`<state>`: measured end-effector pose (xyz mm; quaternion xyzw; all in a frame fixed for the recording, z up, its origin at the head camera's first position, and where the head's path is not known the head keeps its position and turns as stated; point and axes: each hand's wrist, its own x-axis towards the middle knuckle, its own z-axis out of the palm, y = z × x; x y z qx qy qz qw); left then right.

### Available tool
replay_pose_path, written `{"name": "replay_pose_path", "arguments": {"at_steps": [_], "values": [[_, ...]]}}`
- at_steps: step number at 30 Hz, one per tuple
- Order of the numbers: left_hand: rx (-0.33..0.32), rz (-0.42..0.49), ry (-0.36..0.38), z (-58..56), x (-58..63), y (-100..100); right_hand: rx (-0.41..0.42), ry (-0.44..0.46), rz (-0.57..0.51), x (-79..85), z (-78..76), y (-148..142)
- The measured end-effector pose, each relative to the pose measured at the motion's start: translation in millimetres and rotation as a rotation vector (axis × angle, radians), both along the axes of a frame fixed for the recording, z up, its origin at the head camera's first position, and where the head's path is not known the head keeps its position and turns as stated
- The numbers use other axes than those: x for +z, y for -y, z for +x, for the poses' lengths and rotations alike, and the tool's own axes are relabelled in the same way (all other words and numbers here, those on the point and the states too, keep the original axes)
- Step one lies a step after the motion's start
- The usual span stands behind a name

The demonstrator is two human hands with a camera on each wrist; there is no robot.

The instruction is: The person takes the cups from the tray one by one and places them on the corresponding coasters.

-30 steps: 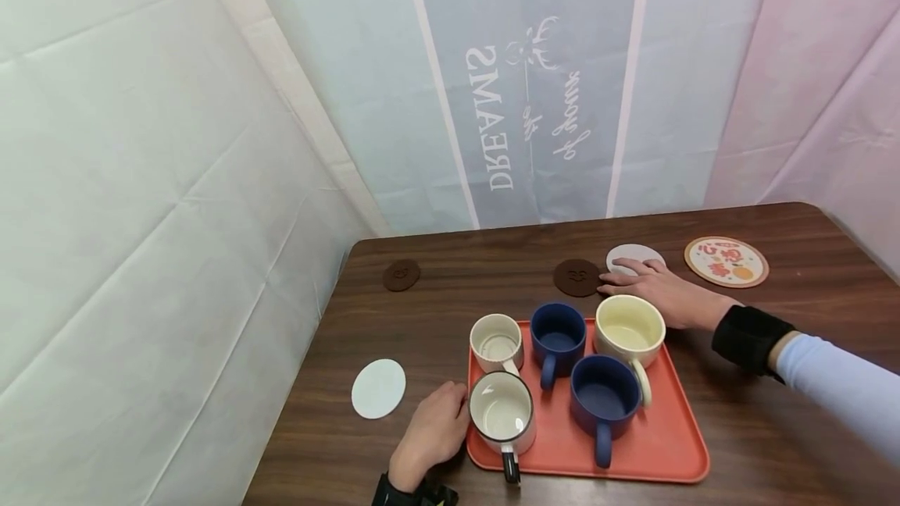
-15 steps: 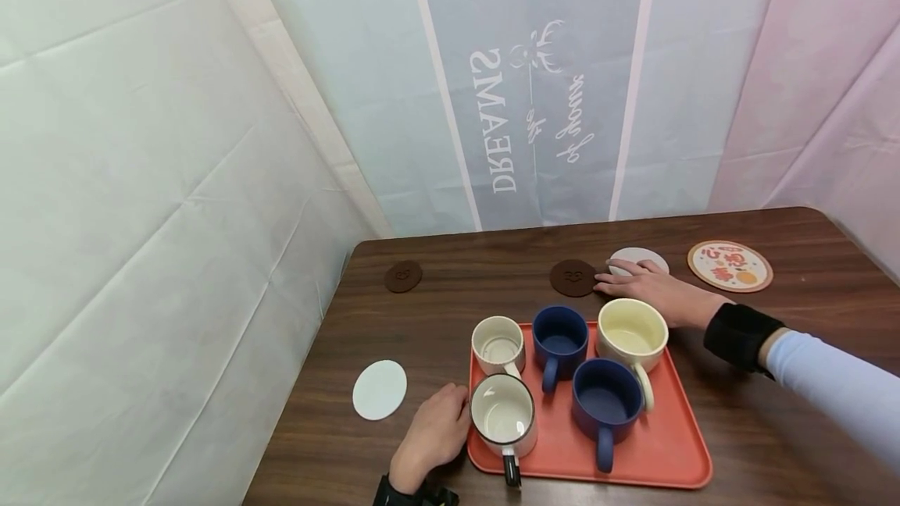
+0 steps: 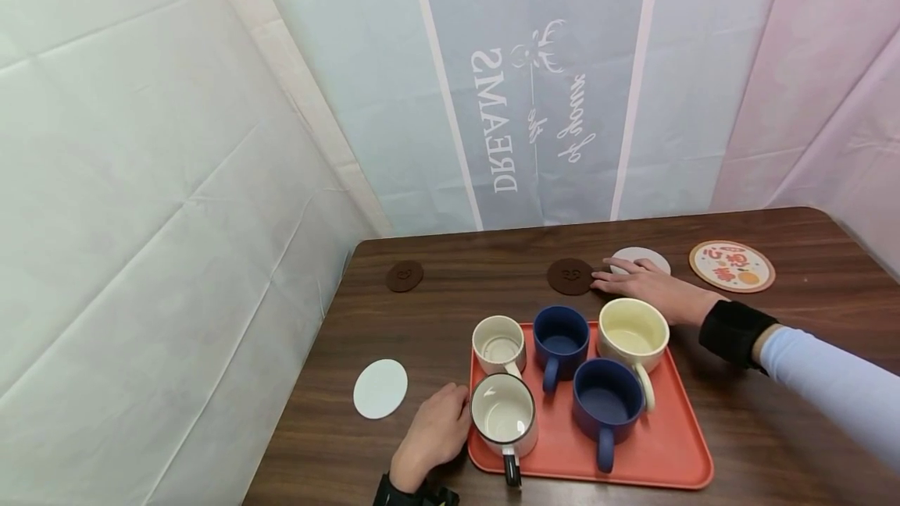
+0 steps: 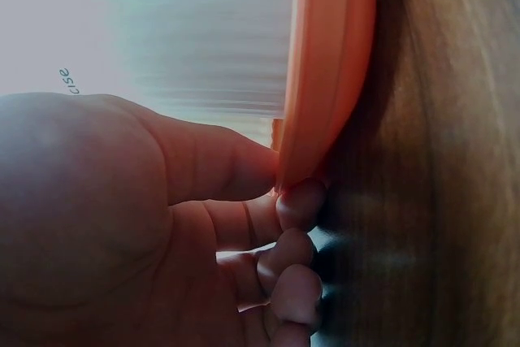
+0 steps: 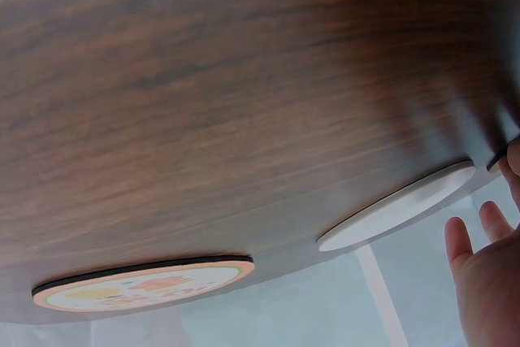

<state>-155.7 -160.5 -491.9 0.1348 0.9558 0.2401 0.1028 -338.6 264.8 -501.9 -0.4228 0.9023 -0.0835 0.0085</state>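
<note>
Dark wood-grain tabletop (image 3: 323,451) stretches before me, backed by pale printed cloth sheeting (image 3: 541,119). I have the left hand (image 3: 437,425) pinching the rim of a coral-red rectangular tray (image 3: 661,455), thumb above, fingers curled below. Close to that pinch stands an off-white mug with a black rim (image 3: 502,412); farther from it on the tray are a small cream mug (image 3: 498,343), two matte navy-blue mugs (image 3: 560,330) (image 3: 608,397) and a pale-yellow mug (image 3: 633,330), all upright.

I see the right hand (image 3: 650,287) loosely spread and holding nothing, fingertips touching the edge of a flat, dark-brown round coaster (image 3: 568,277). Just beyond its fingers, partly covered, lies a plain white round coaster (image 3: 650,254); apart, on the wrist side, an orange-bordered printed coaster (image 3: 732,266).

I judge the step in hand to be positioning the brown disc while the tray is steadied. My next move calls for light fingertip pressure, since something so thin offers little to pinch.
</note>
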Motion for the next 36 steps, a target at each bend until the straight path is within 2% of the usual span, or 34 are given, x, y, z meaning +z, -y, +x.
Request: {"name": "replay_pose_path", "arguments": {"at_steps": [16,25,28,31,34,36], "values": [[0.0,0.024,0.001,-1.4,-0.7,0.2,0.039,-0.032,-0.026,6.2,-1.3,7.0],[-0.006,0.037,0.005,-2.1,-0.9,0.2,0.033,-0.008,-0.032,6.1,-0.9,4.2],[-0.007,0.034,0.005,-1.7,-1.1,-0.1,0.019,-0.009,-0.073,8.5,5.1,0.2],[-0.009,0.029,0.004,-1.0,-1.1,-0.2,-0.015,-0.046,-0.132,12.8,17.0,-5.6],[-0.01,0.025,-0.005,0.1,-0.6,0.4,-0.116,-0.047,-0.186,16.0,34.8,-10.8],[-0.01,0.026,-0.012,0.9,-0.5,1.3,-0.208,-0.013,-0.222,16.2,48.6,-12.5]]}}
